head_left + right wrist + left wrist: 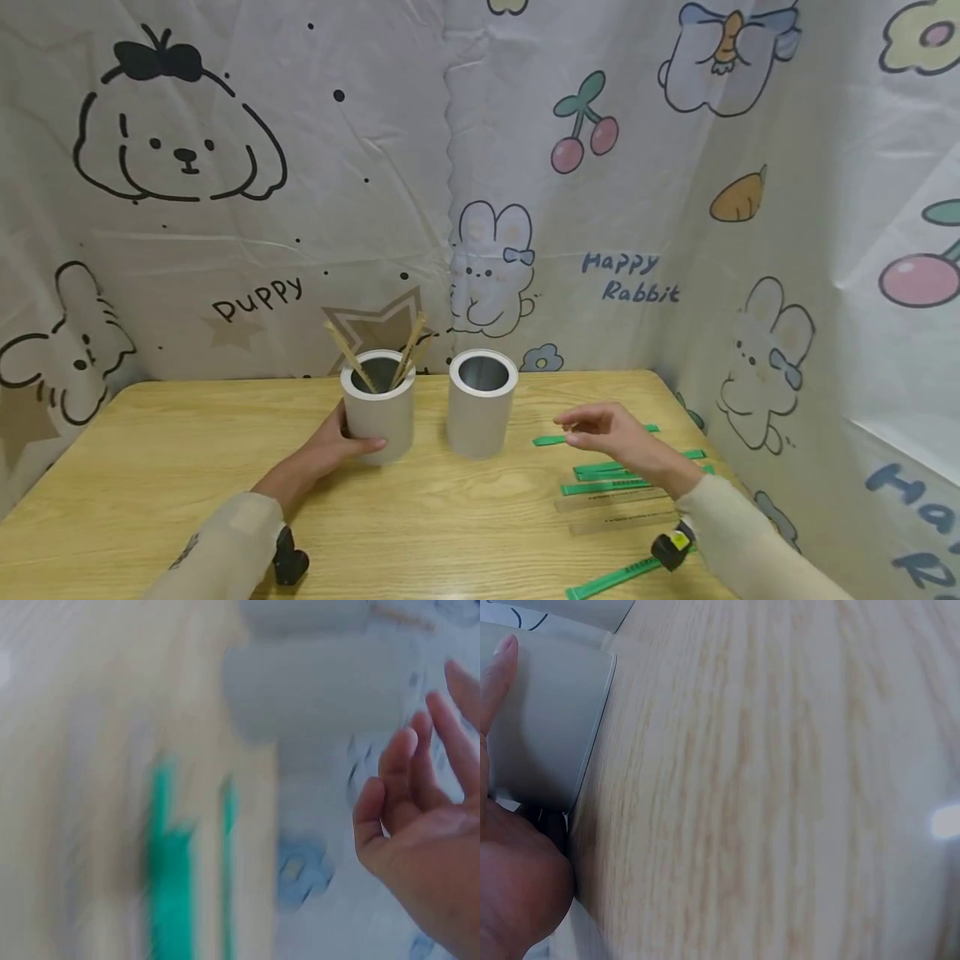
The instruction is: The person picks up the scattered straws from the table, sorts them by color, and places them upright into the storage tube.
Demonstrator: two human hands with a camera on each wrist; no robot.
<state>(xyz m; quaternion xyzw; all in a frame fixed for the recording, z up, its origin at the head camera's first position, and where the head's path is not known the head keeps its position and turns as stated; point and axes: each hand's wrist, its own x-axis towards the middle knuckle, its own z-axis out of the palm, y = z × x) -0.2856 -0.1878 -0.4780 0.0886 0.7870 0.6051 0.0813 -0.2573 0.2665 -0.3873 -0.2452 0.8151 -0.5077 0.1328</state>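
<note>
My left hand (333, 446) grips a white cylindrical cup (381, 417) on the left, the thumb across its front and the fingers hidden behind it. Several thin tan sticks (411, 346) lean inside this cup and poke above its rim. In the left wrist view the thumb lies along the cup's wall (547, 712). Over the right part of the table hovers my right hand (618, 437), fingers loosely bent and nothing between them. Below and around it lie several slim green stick packets (603, 487); one green packet (551, 440) shows just under its fingertips.
A second white cup (482, 408) stands upright to the right of the gripped one, no sticks showing above its rim. Tan, see-through packets (618, 521) lie near the green ones. Closer to me is another green packet (615, 577). A printed cloth (375, 208) hangs behind the wooden table (450, 533).
</note>
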